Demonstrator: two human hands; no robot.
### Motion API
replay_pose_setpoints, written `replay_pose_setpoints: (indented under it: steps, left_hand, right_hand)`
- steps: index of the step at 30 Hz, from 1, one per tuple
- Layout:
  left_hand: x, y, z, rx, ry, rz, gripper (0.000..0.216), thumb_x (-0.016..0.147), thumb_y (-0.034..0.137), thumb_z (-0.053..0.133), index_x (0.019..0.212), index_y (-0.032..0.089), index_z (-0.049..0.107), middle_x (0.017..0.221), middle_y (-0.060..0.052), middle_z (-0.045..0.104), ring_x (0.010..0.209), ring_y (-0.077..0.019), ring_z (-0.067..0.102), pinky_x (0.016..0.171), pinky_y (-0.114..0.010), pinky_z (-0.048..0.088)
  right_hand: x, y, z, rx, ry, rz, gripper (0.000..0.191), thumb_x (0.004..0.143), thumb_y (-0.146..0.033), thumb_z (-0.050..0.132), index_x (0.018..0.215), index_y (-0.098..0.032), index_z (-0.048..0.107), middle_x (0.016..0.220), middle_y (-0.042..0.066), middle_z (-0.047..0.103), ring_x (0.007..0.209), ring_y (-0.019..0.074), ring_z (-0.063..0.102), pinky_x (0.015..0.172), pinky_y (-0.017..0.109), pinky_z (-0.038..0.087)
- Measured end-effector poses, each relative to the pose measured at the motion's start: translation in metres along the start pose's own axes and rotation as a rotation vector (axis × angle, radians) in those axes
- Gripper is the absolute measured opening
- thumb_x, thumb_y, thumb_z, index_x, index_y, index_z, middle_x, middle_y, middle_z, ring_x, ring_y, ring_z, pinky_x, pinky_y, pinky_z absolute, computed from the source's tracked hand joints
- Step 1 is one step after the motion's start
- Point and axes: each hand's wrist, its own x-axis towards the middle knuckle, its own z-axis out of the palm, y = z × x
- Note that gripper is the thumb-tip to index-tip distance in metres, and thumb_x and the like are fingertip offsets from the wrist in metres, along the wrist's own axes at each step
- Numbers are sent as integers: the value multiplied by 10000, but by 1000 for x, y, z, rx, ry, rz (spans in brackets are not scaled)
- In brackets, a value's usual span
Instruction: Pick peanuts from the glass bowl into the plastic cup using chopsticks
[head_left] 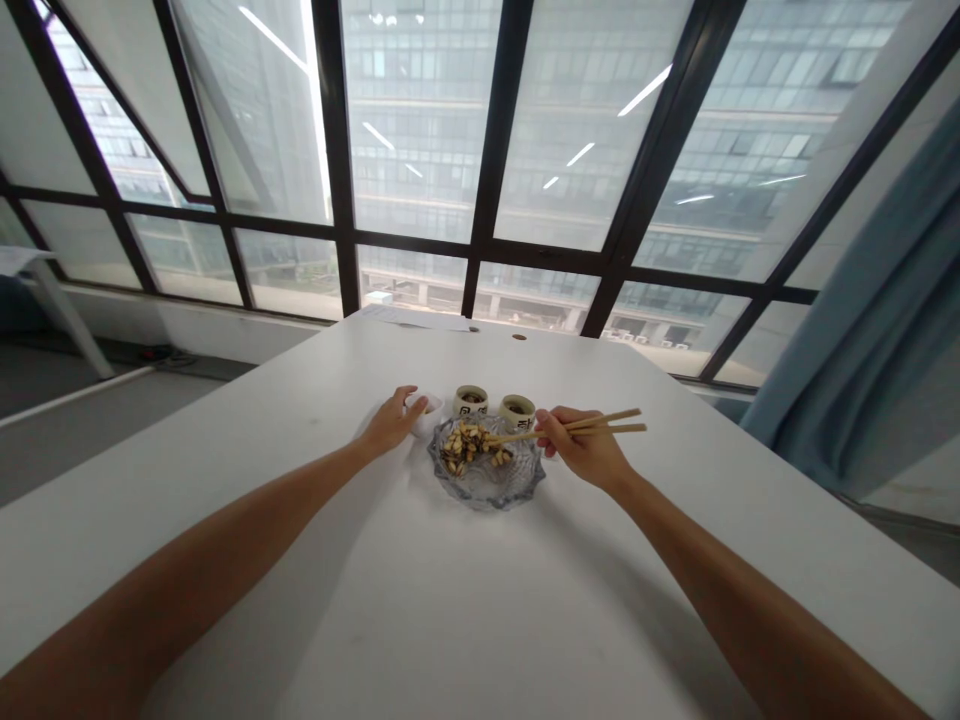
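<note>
A scalloped glass dish (491, 482) sits on the white table (450, 600) with a heap of small tan and dark pieces (469, 446) in its left half. My right hand (583, 448) is closed on a pair of wooden chopsticks (600, 425), and their tips reach into the heap. My left hand (390, 420) wraps its fingers round a small white cup (427, 412) just left of the dish. Two more small white cups (470, 400) (517, 410) with dark markings stand behind the dish.
A sheet of paper (409, 315) lies at the table's far edge, near a small dark round spot (519, 337). Big dark-framed windows rise behind the table. A blue curtain (870, 350) hangs at the right, and another table's leg (60, 310) shows at far left.
</note>
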Motion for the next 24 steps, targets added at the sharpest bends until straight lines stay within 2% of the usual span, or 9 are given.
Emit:
replay_pose_setpoints:
  steps: [7, 12, 16, 18, 21, 24]
  left_hand:
    - [-2, 4, -1, 16, -11, 10, 551, 932, 568, 389, 1284, 156, 490, 1152, -140, 685, 964, -219, 653, 859, -356, 500]
    - [0, 2, 1, 37, -12, -1, 547, 930, 574, 388, 1276, 164, 494, 1090, -123, 705, 927, -209, 661, 817, -333, 509]
    - [-1, 2, 1, 48, -19, 1, 552, 928, 584, 383, 1281, 174, 498, 1039, -111, 712, 906, -213, 657, 799, -332, 502]
    - [-2, 3, 0, 64, -32, 8, 596, 921, 607, 372, 1296, 161, 497, 935, -97, 713, 842, -212, 656, 765, -326, 498]
    - [-4, 7, -1, 96, -53, 17, 696, 888, 662, 385, 1331, 133, 478, 777, -60, 676, 741, -209, 644, 707, -316, 486]
    - [-6, 10, -3, 127, -61, 17, 752, 845, 688, 452, 1352, 132, 459, 763, -51, 661, 726, -213, 638, 700, -320, 482]
  right_hand:
    - [-4, 5, 11, -48, -41, -30, 390, 876, -515, 589, 645, -214, 679, 560, 33, 677, 478, 168, 618, 465, 265, 484]
    - [-5, 3, 12, 10, 2, 12, 403, 850, -560, 604, 640, -224, 676, 571, 33, 685, 464, 173, 630, 452, 267, 493]
    - [-2, 4, 10, 176, 115, 111, 480, 788, -658, 618, 669, -196, 666, 533, 34, 659, 410, 163, 592, 409, 272, 486]
    - [0, 8, 10, 254, 191, 149, 513, 766, -688, 619, 683, -183, 659, 517, 33, 647, 390, 156, 574, 388, 271, 471]
    - [-2, 18, 11, 360, 301, 198, 534, 735, -703, 641, 675, -172, 642, 518, 38, 645, 382, 148, 566, 373, 264, 454]
    - [-12, 29, 16, 458, 390, 237, 531, 726, -695, 660, 678, -166, 638, 514, 39, 642, 373, 137, 549, 374, 262, 458]
